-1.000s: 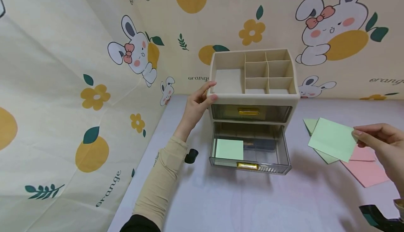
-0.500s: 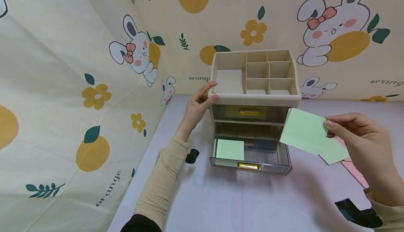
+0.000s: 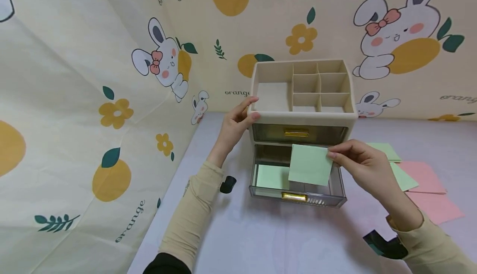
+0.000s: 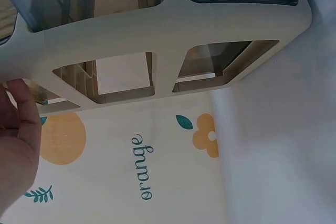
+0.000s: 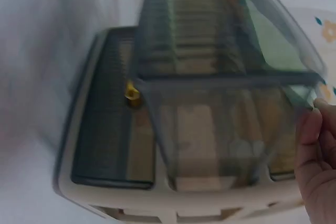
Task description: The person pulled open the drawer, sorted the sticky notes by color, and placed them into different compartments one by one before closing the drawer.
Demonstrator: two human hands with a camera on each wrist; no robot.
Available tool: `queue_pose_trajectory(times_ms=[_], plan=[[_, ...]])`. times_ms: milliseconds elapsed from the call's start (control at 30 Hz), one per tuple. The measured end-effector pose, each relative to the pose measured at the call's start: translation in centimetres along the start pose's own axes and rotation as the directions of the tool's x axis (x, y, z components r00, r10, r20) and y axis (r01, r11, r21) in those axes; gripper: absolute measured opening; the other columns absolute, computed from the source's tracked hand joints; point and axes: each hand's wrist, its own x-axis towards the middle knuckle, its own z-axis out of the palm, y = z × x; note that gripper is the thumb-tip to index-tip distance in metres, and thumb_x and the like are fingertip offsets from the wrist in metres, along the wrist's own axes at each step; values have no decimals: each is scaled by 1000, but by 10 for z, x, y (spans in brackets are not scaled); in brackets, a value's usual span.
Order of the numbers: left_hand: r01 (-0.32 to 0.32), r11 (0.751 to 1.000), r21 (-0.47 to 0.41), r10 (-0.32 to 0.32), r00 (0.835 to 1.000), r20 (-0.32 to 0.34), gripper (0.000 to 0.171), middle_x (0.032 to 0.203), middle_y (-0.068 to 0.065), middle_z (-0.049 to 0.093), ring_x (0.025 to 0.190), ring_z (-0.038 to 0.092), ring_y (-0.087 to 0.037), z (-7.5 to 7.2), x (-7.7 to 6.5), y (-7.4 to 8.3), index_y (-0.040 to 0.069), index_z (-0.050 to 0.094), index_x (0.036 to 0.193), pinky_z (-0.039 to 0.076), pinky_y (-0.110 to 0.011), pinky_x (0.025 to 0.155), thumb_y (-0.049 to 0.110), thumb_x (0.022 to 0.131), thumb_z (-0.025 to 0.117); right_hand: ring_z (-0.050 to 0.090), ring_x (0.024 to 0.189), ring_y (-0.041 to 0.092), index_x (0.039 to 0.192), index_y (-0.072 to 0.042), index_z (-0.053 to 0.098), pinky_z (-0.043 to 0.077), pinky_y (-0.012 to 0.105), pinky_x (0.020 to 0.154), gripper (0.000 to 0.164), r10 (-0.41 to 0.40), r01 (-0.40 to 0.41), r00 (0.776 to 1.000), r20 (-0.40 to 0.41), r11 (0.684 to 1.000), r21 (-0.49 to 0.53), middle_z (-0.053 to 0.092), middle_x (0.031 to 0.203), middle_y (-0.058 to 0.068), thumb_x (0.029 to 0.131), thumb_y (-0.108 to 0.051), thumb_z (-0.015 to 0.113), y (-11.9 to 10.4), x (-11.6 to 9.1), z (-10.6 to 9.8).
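Observation:
A cream desktop drawer organizer (image 3: 305, 118) stands against the patterned backdrop, its upper drawer closed. The clear drawer (image 3: 325, 201) below is pulled out. My left hand (image 3: 234, 129) grips the organizer's left side near the top rim, thumb at the front; the left wrist view shows part of this hand too. Between thumb and fingers, my right hand (image 3: 363, 166) pinches a green sticky note (image 3: 310, 165) by its right edge, over the open drawer. Inside the drawer, at the left, lies another green sticky note (image 3: 271, 176). The right wrist view is blurred, with the right hand (image 5: 317, 161) at its edge.
Green notes (image 3: 402, 176) and pink notes (image 3: 434, 205) lie overlapping on the white table (image 3: 283, 236), right of the organizer. Divided compartments (image 3: 320, 84) form the organizer's top. A patterned sheet (image 3: 208, 71) rises behind and at the left.
My right hand has carried the green sticky note leftward from the pile to over the open drawer. My left hand has kept its grip on the organizer.

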Motion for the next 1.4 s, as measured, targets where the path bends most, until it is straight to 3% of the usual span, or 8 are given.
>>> queue_pose_trajectory(times_ms=[100,300,367,700,867,1000,1167,1400], plan=[[-16,1000,-18,16,1000,5,89,106,-21,62,84,55,-11,1,1,-1,11,52,128,44,-24,72,69,63,67,56,64,-3,90,-9,70,43,13,55,12,-6,8,1000,25,994,-113,64,82,-23,81,-1,70,2,-1,9],[-32,999,-38,32,999,2,88,103,-21,62,83,56,-9,1,1,-2,9,52,127,44,-23,73,67,63,68,53,64,-6,84,-16,69,42,12,55,15,-92,109,991,93,973,-203,69,79,-1,78,-3,72,5,0,20],[-33,999,-41,33,999,1,88,104,-22,62,83,56,-9,1,1,-1,9,52,127,44,-23,73,67,63,68,52,63,-5,83,-15,69,42,12,55,16,-122,143,987,107,965,-220,68,78,1,78,-1,72,5,1,22],[-15,1000,-17,15,1000,-3,92,103,-21,62,83,54,-10,2,-1,1,11,52,129,44,-24,72,72,61,67,46,58,-6,76,-19,63,40,15,52,22,-203,269,951,233,915,-301,59,65,-13,74,-1,75,2,0,24],[-17,1000,-16,17,1000,3,92,103,-20,61,83,54,-11,2,0,1,11,52,129,44,-24,72,72,62,67,41,58,-6,72,-19,59,36,14,51,24,-239,308,945,225,880,-362,52,65,-15,71,-4,77,2,0,26],[-14,1000,-4,14,1000,3,91,104,-20,61,83,54,-11,2,0,1,13,52,129,44,-24,71,73,62,66,41,60,-6,71,-18,60,35,11,52,23,-262,323,943,205,869,-375,51,67,-14,70,-4,78,4,1,28],[-13,1000,-7,13,1000,4,90,106,-21,61,84,55,-11,1,1,0,13,52,129,44,-25,72,72,62,66,42,62,-6,73,-17,62,35,9,54,22,-287,337,940,186,867,-368,52,68,-14,69,-2,78,5,0,29],[-15,1000,-5,15,1000,4,92,105,-20,61,83,54,-11,1,0,0,12,52,129,43,-25,70,73,62,66,42,63,-5,75,-18,63,35,10,54,21,-264,313,948,180,876,-366,51,69,-14,71,-3,77,1,-1,28]])
